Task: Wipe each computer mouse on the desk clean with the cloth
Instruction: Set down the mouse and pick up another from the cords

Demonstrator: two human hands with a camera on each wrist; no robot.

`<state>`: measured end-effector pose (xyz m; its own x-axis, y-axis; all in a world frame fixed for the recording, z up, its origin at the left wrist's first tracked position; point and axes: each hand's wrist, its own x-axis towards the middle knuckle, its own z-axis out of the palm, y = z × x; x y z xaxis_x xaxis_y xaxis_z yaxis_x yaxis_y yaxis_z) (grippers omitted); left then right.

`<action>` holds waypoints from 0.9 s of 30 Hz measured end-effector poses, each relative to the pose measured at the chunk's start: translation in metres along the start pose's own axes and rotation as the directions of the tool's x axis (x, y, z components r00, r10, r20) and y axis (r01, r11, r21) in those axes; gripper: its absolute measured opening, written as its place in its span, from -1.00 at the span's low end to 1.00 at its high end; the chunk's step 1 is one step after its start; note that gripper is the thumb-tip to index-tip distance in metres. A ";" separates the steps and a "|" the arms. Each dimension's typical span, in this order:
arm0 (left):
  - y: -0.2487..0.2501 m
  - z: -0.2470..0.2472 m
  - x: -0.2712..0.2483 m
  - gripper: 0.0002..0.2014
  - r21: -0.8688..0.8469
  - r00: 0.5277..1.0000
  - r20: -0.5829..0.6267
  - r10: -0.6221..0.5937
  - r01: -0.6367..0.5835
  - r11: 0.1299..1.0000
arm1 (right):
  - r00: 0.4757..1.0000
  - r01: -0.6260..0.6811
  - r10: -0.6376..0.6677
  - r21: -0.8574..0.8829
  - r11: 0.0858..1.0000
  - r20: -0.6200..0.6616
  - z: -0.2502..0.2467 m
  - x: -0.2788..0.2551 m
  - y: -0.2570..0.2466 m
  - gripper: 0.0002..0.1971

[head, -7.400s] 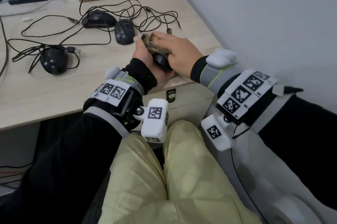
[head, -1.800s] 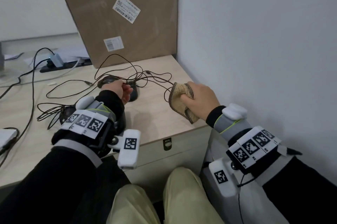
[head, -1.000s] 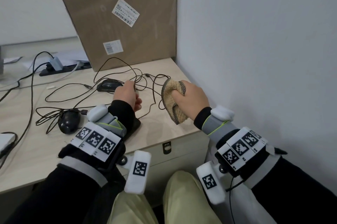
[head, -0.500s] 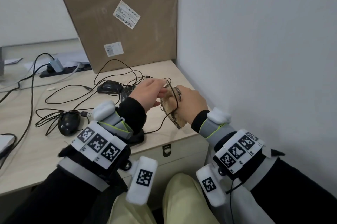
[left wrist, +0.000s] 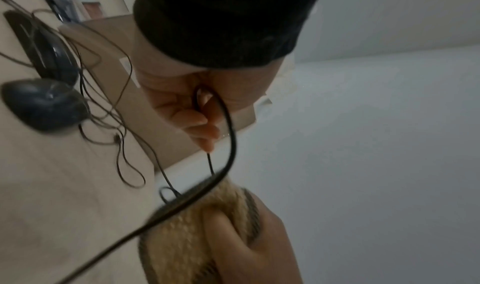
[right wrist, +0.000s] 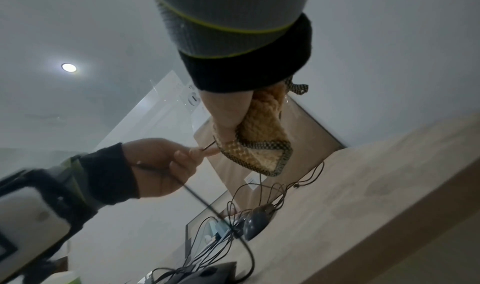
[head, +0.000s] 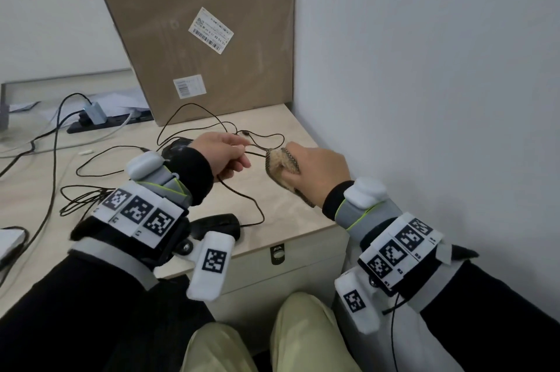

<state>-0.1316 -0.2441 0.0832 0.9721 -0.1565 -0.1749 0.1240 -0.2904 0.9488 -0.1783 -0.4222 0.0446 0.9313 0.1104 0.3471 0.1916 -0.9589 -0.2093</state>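
Note:
Above the desk's (head: 291,214) right corner, my right hand (head: 306,168) grips a bunched tan cloth (head: 277,164) with a dark checked edge. My left hand (head: 238,156) pinches a thin black mouse cable (head: 242,193) just left of the cloth. The cable (left wrist: 230,128) runs from those fingers into the cloth (left wrist: 189,226), and in the right wrist view the cloth (right wrist: 262,140) wraps around it. A black mouse (head: 219,224) lies at the front edge, half hidden by my left wrist. Another mouse (head: 177,146) sits behind my left hand. Two mice (left wrist: 44,103) lie side by side in the left wrist view.
A tall cardboard box (head: 206,38) leans against the back wall. A white wall (head: 424,99) closes off the right side. Tangled black cables (head: 81,199) spread over the left of the desk, with a power strip (head: 100,121) behind them. A drawer lock (head: 277,253) sits under the front edge.
My left hand left the mouse on the desk, took the cable and met the cloth. Now it has drawn back left, so the cable spans a short gap.

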 end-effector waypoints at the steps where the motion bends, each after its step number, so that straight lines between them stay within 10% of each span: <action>1: -0.002 -0.007 0.003 -0.81 -0.011 0.998 -0.067 0.002 -0.003 1.000 | 1.000 -0.008 0.008 -0.008 1.000 -0.025 -0.002 0.002 0.004 -0.57; 5: -0.009 -0.040 0.013 -0.80 -0.105 0.950 -0.310 -0.041 0.008 0.994 | 0.989 -0.117 0.118 0.017 0.993 -0.089 -0.007 0.014 0.026 -0.45; 14: -0.022 -0.055 0.020 -0.63 -0.149 0.884 -0.466 -0.020 -0.057 0.987 | 0.938 -0.285 0.327 0.278 0.917 -0.118 -0.010 0.034 0.040 -0.89; 22: -0.006 0.007 -0.006 -0.76 0.170 0.986 -0.118 0.116 -0.095 0.981 | 0.985 -0.116 0.152 0.338 0.934 -0.081 -0.006 0.014 0.004 -0.81; 27: 0.003 0.024 -0.005 -0.42 0.161 0.997 -0.038 0.061 -0.054 0.985 | 0.999 -0.039 0.042 0.157 0.987 -0.010 -0.001 0.009 -0.013 -0.72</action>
<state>-0.1411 -0.2673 0.0809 0.9847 -0.1382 -0.1066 0.0373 -0.4299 0.9021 -0.1730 -0.4088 0.0515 0.9353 0.0677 0.3474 0.2011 -0.9094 -0.3641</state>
